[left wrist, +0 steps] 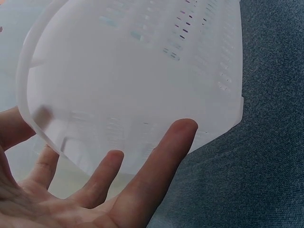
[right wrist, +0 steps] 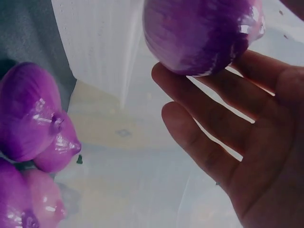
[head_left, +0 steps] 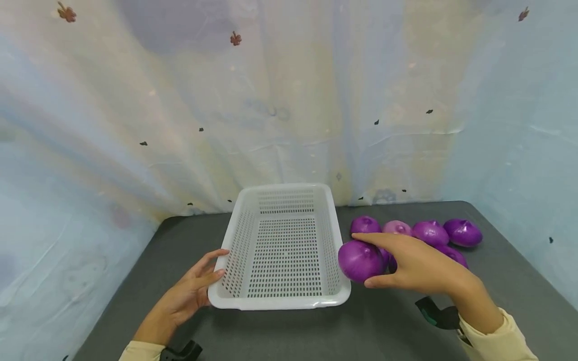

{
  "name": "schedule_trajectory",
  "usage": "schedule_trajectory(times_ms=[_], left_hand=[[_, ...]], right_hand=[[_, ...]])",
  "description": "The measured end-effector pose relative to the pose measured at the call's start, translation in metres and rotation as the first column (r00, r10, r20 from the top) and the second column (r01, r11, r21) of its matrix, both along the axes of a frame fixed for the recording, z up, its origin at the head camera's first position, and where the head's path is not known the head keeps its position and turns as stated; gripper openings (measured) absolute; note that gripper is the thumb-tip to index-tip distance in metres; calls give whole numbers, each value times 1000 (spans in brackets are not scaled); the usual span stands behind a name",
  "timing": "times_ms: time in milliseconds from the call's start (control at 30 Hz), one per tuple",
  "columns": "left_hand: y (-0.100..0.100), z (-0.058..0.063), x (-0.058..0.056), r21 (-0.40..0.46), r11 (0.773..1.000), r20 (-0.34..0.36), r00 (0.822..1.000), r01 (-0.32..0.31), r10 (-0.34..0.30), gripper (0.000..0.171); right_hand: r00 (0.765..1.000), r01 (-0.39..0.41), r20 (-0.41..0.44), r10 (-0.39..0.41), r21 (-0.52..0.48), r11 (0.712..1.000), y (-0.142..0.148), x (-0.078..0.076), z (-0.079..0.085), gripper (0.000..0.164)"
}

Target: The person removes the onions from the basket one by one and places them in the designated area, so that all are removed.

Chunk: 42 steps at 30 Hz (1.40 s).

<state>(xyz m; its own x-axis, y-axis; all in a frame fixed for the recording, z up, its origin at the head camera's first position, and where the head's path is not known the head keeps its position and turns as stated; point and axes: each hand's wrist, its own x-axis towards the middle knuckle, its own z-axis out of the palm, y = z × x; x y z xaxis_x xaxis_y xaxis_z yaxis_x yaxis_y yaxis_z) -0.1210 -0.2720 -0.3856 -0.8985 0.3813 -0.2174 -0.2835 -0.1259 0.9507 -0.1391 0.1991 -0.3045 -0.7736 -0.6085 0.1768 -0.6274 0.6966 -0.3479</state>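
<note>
A white slotted plastic basket [head_left: 277, 304] stands on the dark table, its inside bare. My left hand [head_left: 191, 291] grips its left rim, the thumb over the edge; in the left wrist view the fingers spread along the outer wall of the basket [left wrist: 123, 80]. By the basket's right rim, my right hand [head_left: 417, 263] holds a glossy purple onion [head_left: 358, 261] between thumb and fingers. In the right wrist view this onion [right wrist: 199, 33] rests against the fingertips. Several other purple onions [head_left: 430, 232] lie behind the right hand, partly hidden by it.
A paler pink onion [head_left: 397, 227] lies among the others. The dark grey tabletop [head_left: 180, 235] extends left and in front of the basket. A pale patterned curtain [head_left: 289, 100] hangs behind the table and along both sides.
</note>
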Motion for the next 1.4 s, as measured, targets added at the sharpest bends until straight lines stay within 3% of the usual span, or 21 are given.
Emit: schedule_trajectory(times_ms=[267, 467, 667, 867, 1100, 1400], left_hand=[[2, 0, 0, 0, 1000, -15, 1000, 1, -1, 56], [5, 2, 0, -37, 999, -23, 1000, -20, 19, 67], [4, 3, -2, -68, 997, -13, 1000, -23, 22, 66], [0, 3, -2, -39, 999, -1, 1000, -1, 1, 62], [-6, 1, 0, 15, 1000, 10, 1000, 16, -16, 57], [-5, 2, -2, 1, 1000, 18, 1000, 7, -7, 56]], right_hand=[[1000, -1, -2, 1, -13, 1000, 8, 4, -13, 81], [1000, 28, 1, -28, -16, 999, 12, 6, -13, 79], [997, 72, 6, -72, -16, 997, 23, 7, -9, 76], [993, 108, 57, -105, -42, 993, 38, 4, -6, 76], [991, 132, 10, -132, -26, 991, 55, -1, -3, 80], [979, 203, -1, -203, -60, 977, 93, -11, -5, 78]])
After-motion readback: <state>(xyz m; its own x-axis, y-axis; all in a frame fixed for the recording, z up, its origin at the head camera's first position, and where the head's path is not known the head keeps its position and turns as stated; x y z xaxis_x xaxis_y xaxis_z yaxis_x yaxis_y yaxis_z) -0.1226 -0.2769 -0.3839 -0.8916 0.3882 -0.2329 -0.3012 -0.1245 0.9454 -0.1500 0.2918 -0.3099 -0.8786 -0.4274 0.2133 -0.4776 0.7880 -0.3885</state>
